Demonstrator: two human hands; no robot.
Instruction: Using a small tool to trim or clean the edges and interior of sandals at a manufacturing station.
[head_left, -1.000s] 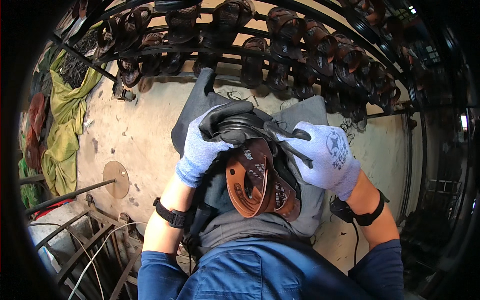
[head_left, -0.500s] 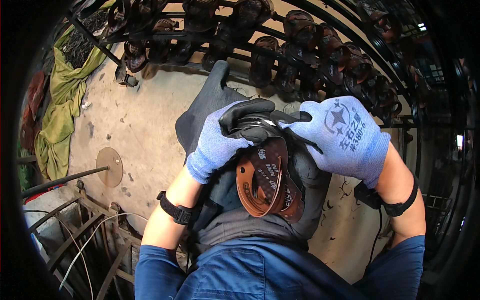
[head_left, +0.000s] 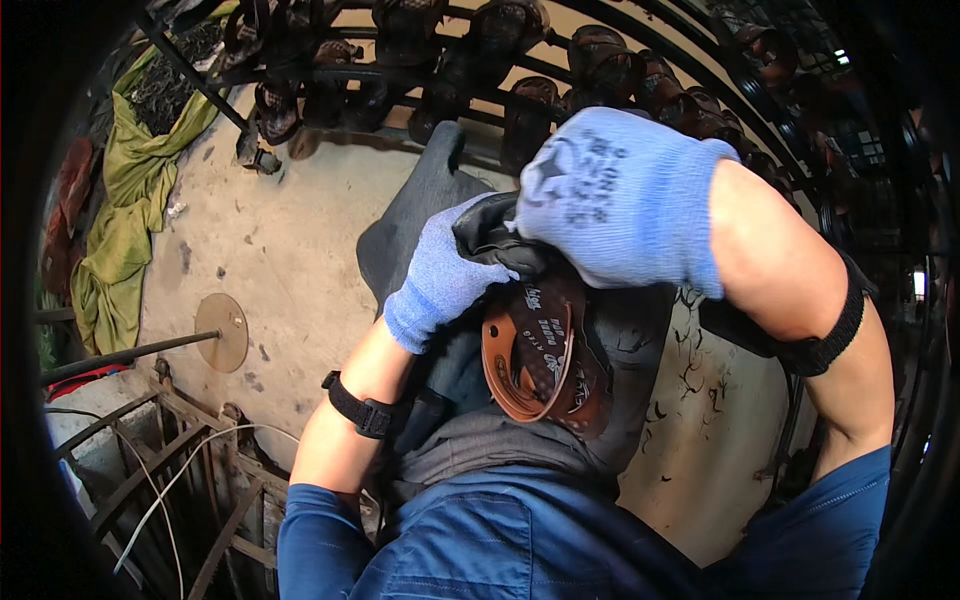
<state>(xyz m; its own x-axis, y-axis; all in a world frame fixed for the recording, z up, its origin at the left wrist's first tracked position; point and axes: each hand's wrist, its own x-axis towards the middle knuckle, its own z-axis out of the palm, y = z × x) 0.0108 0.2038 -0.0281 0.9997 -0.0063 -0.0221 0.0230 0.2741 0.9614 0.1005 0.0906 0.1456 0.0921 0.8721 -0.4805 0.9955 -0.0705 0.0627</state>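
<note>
A brown sandal (head_left: 590, 385) with pale lettering on its footbed lies over my lap. Its tan strap (head_left: 498, 372) loops up at the near end. My left hand (head_left: 450, 265), in a blue knit glove with black-coated fingers, is closed around the far end of the sandal. Across that same end reaches my right hand (head_left: 625, 200), in a matching glove with its back turned up. It is slightly smeared by motion and its fingers are hidden behind it, so what it holds does not show.
Black racks (head_left: 480, 92) with rows of brown sandals stand along the far side and right. A green cloth (head_left: 125, 240) hangs at the left. A round metal disc on a rod (head_left: 222, 333) and a rusty metal frame (head_left: 190, 440) are nearby. Dark trimmings (head_left: 690, 375) litter the floor.
My right hand has swung left and away from me, over the sandal's far end, its fingers now out of sight. My left hand keeps its grip, and the sandal has shifted slightly.
</note>
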